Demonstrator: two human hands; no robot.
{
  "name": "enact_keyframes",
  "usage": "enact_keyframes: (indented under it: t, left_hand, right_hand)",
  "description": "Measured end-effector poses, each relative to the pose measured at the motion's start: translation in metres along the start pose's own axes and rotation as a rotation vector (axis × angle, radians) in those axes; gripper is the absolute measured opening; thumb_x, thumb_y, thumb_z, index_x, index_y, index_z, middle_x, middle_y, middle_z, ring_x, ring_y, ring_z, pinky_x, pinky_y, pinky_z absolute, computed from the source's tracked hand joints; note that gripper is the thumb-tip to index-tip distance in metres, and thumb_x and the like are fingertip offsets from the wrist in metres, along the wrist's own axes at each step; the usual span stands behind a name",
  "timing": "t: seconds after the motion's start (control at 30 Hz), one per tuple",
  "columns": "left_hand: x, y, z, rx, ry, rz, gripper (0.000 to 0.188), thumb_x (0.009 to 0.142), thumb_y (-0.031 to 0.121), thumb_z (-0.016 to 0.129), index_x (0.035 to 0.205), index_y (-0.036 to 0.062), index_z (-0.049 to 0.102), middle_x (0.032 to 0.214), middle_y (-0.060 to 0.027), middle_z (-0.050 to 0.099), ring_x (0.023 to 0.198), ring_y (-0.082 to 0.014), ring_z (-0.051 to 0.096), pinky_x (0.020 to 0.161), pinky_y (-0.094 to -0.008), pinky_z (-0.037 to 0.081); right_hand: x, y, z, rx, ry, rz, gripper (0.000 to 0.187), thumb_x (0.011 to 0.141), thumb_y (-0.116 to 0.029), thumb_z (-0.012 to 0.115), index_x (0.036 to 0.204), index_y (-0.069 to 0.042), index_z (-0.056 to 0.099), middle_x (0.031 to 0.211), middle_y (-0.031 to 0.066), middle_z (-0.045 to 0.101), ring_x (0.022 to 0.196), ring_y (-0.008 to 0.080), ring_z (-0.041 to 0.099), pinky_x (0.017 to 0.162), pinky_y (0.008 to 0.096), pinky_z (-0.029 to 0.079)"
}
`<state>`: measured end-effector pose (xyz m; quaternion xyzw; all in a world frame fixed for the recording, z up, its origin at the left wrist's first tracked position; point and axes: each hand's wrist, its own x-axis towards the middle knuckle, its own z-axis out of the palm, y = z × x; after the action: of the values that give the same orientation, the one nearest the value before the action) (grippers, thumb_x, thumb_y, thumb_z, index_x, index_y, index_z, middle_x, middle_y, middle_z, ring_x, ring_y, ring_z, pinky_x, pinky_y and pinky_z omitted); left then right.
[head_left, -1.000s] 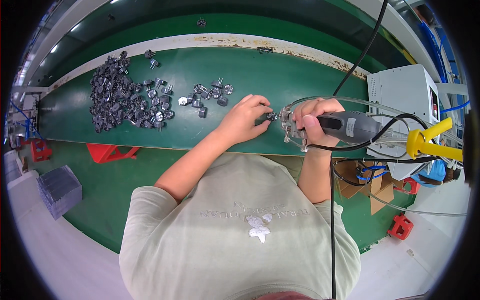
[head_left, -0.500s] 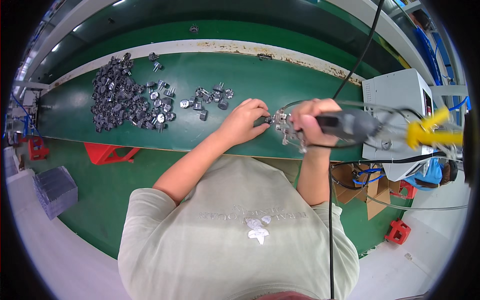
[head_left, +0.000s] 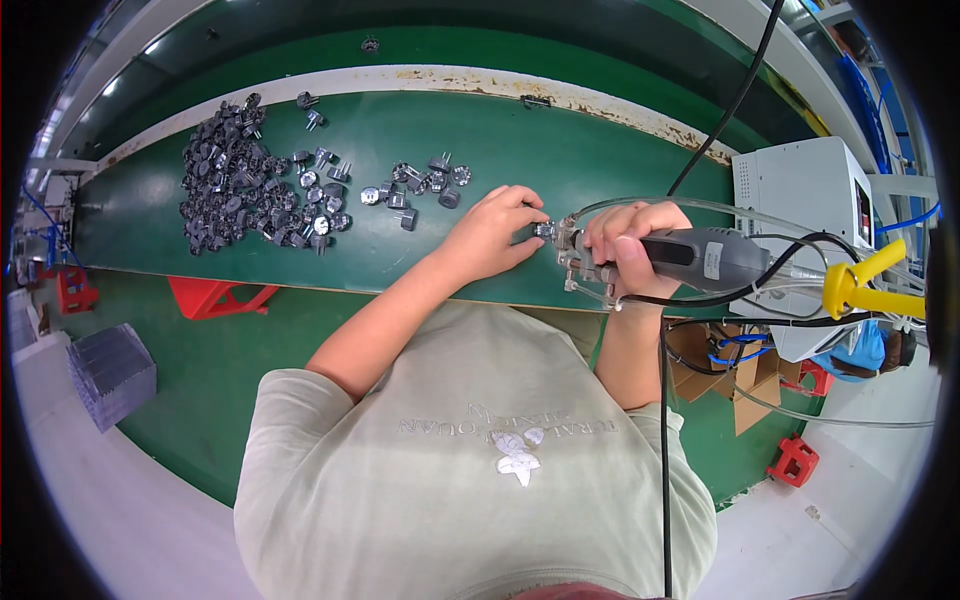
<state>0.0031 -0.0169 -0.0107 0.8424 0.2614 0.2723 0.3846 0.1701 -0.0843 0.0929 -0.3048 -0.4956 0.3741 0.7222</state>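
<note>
My left hand (head_left: 493, 232) rests at the bench's near edge, thumb and fingers closed around a small dark plug part (head_left: 543, 230) with a shiny metal face turned to the right. In my right hand (head_left: 635, 245) is a grey powered screwdriver (head_left: 700, 258), lying nearly level with its tip toward the left. A metal nozzle head (head_left: 568, 240) with clear tubing sits at the driver's front, right up against the plug part; whether the bit touches it I cannot tell. My fingers hide most of the part's body.
A big heap of dark plug parts (head_left: 225, 185) lies on the green bench (head_left: 440, 270) at left, with a smaller cluster (head_left: 415, 185) nearer my left hand. A grey-white machine (head_left: 795, 190) stands at right. Black cable (head_left: 730, 110) and a yellow hanger (head_left: 870, 282) are beside the driver.
The driver was blurred by motion and is now steady. My left hand has turned the plug part a little, so its metal face shows more. The parts on the bench stay in their places.
</note>
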Motion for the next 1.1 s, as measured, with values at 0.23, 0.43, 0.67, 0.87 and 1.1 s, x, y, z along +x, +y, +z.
enact_keyframes:
  t: [0.23,0.43,0.67,0.87,1.1]
  left_hand:
    - [0.0010,0.0007,-0.0009,-0.009,-0.001,0.000,0.029,0.076,0.012,0.077,0.104,0.0069,0.070,0.115,-0.0094,0.062,0.107,-0.0303,0.059,0.091,-0.0398,0.050]
    - [0.0015,0.0001,-0.0015,-0.015,-0.003,0.001,0.029,0.076,0.011,0.077,0.104,0.0068,0.070,0.115,-0.0095,0.061,0.108,-0.0305,0.059,0.091,-0.0397,0.050]
    - [0.0014,0.0004,-0.0009,-0.021,0.014,0.011,0.026,0.077,0.012,0.076,0.101,0.0052,0.070,0.113,-0.0086,0.061,0.106,-0.0293,0.059,0.091,-0.0391,0.050]
    - [0.0017,-0.0008,-0.0010,-0.032,0.006,0.011,0.027,0.076,0.011,0.077,0.102,0.0060,0.070,0.113,-0.0092,0.061,0.107,-0.0301,0.059,0.091,-0.0399,0.050]
    - [0.0021,0.0007,-0.0022,-0.019,0.016,0.019,0.025,0.077,0.011,0.076,0.100,0.0053,0.070,0.111,-0.0077,0.060,0.105,-0.0281,0.059,0.091,-0.0390,0.050]
  right_hand:
    - [-0.0021,0.0060,-0.0034,0.009,-0.004,0.016,0.024,0.079,0.006,0.073,0.086,-0.003,0.052,0.067,0.0094,0.062,0.060,0.0165,0.060,0.058,0.0315,0.053]
    - [-0.0018,0.0080,-0.0027,0.002,-0.018,0.012,0.024,0.079,0.006,0.073,0.086,-0.003,0.052,0.068,0.0096,0.062,0.060,0.0152,0.059,0.057,0.0300,0.052]
    - [-0.0008,0.0034,0.0010,-0.069,-0.039,0.052,0.022,0.081,0.000,0.071,0.085,-0.004,0.049,0.065,0.0095,0.057,0.056,0.0169,0.055,0.056,0.0343,0.050]
    - [-0.0008,0.0055,0.0023,-0.059,-0.042,0.027,0.022,0.079,0.005,0.071,0.085,-0.003,0.051,0.066,0.0088,0.059,0.056,0.0148,0.055,0.055,0.0305,0.049]
    - [-0.0003,0.0075,0.0012,-0.030,-0.041,0.001,0.024,0.076,0.009,0.072,0.085,-0.002,0.053,0.066,0.0084,0.061,0.058,0.0135,0.056,0.054,0.0268,0.048]
